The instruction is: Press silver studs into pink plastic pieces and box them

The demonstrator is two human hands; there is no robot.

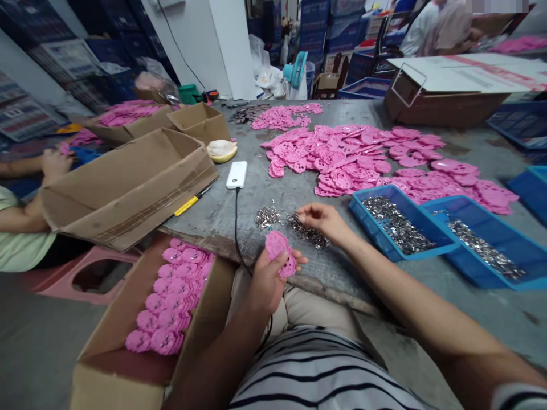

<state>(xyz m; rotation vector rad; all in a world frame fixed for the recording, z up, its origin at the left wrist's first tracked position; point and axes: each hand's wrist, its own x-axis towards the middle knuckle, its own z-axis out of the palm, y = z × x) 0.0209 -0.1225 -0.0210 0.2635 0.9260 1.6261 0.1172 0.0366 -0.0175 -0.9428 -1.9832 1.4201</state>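
Observation:
My left hand (267, 279) is closed round a pink plastic piece (280, 250), held just off the table's near edge above my lap. My right hand (322, 219) reaches over the grey table (273, 196) with its fingertips pinched at a small heap of tiny metal parts (305, 230); whether a part is between the fingers is too small to tell. A second little heap of metal parts (267, 216) lies just to the left.
A cardboard box of stacked pink pieces (166, 302) sits by my left knee. Loose pink pieces (363, 162) cover the table's middle. Two blue trays of metal parts (397, 225) (482, 245) stand right. A white power bank (236, 174) with cable, empty cardboard boxes (128, 182) and another person's arm (25, 216) are left.

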